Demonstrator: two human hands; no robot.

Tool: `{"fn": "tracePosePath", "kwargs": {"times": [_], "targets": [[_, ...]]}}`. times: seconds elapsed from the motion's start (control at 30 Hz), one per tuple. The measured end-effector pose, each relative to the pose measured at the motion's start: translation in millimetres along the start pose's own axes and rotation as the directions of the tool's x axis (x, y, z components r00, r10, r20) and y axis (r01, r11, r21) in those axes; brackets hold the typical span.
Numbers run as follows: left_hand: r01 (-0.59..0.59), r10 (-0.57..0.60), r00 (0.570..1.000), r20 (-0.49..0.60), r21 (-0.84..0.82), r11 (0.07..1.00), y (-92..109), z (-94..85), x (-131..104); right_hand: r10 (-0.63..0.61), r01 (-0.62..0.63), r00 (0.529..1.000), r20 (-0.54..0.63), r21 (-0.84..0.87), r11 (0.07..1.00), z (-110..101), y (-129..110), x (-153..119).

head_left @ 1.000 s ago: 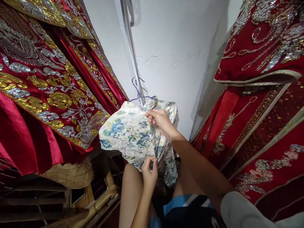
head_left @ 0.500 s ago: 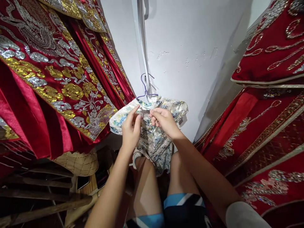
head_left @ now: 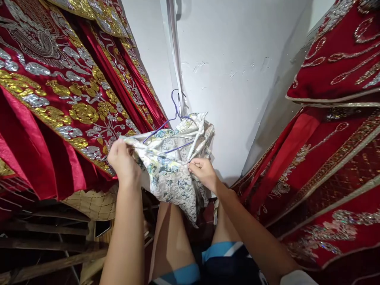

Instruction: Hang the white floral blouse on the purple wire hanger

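Note:
A floral blouse (head_left: 175,178) in white, blue and yellow hangs on a purple hanger (head_left: 174,103), whose hook is caught on a strip against the wall. Its front is spread apart, so the hanger's lower bar shows across the opening. My left hand (head_left: 123,160) pinches the garment at its left shoulder or sleeve, fingers closed on the cloth. With thumb and fingertips, my right hand (head_left: 203,170) grips the edge of the front opening, lower and nearer the middle. The cloth is pulled taut between both hands.
Red embroidered garments (head_left: 86,113) with gold and silver sequins hang at the left. More beaded red clothing (head_left: 311,158) hangs at the right. A pale wall (head_left: 225,43) stands behind the blouse. At lower left are a wooden chair frame (head_left: 56,267) and a quilted tan item (head_left: 92,204).
The front of the blouse has come apart, exposing the hanger's bar. My left hand has moved left and taken hold of the cloth; my right hand has moved slightly down.

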State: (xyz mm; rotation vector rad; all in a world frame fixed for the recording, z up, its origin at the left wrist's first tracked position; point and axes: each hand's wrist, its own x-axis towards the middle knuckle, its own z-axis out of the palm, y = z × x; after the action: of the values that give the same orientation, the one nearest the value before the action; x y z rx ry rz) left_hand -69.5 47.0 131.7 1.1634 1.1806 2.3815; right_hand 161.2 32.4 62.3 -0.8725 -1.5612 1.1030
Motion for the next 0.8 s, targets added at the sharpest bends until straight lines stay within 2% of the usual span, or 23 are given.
{"fn": "tracePosePath", "kwargs": {"times": [0.03, 0.1, 0.13, 0.2, 0.27, 0.37, 0.47, 0.57, 0.67, 0.73, 0.8], "targets": [[0.164, -0.172, 0.983, -0.069, -0.108, 0.981, -12.4, -8.9, 1.2, 0.012, -0.012, 1.000, 0.012, 0.016, 1.000, 2.6, 0.5, -6.4], [0.419, -0.463, 0.878, -0.120, -0.273, 0.866, -34.3, -18.9, -7.9, 0.020, -0.021, 0.999, 0.033, 0.020, 1.000, 7.7, -2.2, -17.5], [0.504, -0.556, 0.824, -0.111, -0.306, 0.808, -43.3, -20.0, -17.8, 0.020, -0.021, 0.999, 0.043, 0.024, 0.999, 9.6, -4.1, -22.1], [0.605, -0.656, 0.751, -0.079, -0.315, 0.731, -57.2, -16.5, -45.7, 0.024, -0.027, 0.999, 0.039, 0.060, 0.998, 11.3, -6.6, -29.5], [0.647, -0.693, 0.719, -0.053, -0.313, 0.695, -66.2, -9.5, -78.7, 0.048, -0.047, 0.999, -0.005, 0.126, 0.991, 9.2, -5.1, -36.5], [0.675, -0.708, 0.706, 0.003, -0.306, 0.672, -70.0, -0.5, -122.9, 0.104, -0.086, 0.991, -0.084, 0.201, 0.976, 0.9, 5.9, -50.3], [0.691, -0.695, 0.713, 0.094, -0.263, 0.674, -59.3, 4.5, -148.6, 0.146, -0.105, 0.980, -0.135, 0.275, 0.956, -9.2, 21.4, -70.1], [0.676, -0.644, 0.736, 0.208, -0.286, 0.679, -34.9, 9.5, -157.2, 0.185, -0.158, 0.979, -0.089, 0.248, 0.956, -18.3, 31.6, -88.1], [0.656, -0.536, 0.748, 0.390, -0.314, 0.687, -6.5, 16.6, -160.2, 0.226, -0.225, 0.974, -0.019, 0.055, 0.973, -23.8, 32.8, -91.7], [0.612, -0.436, 0.748, 0.500, -0.266, 0.745, 8.4, 21.6, -162.5, 0.199, -0.200, 0.978, -0.063, -0.008, 0.980, -24.5, 30.2, -84.8], [0.492, -0.331, 0.744, 0.580, -0.141, 0.859, 17.6, 26.0, -163.7, 0.164, -0.162, 0.985, -0.048, 0.043, 0.986, -23.8, 26.4, -74.2]]}}
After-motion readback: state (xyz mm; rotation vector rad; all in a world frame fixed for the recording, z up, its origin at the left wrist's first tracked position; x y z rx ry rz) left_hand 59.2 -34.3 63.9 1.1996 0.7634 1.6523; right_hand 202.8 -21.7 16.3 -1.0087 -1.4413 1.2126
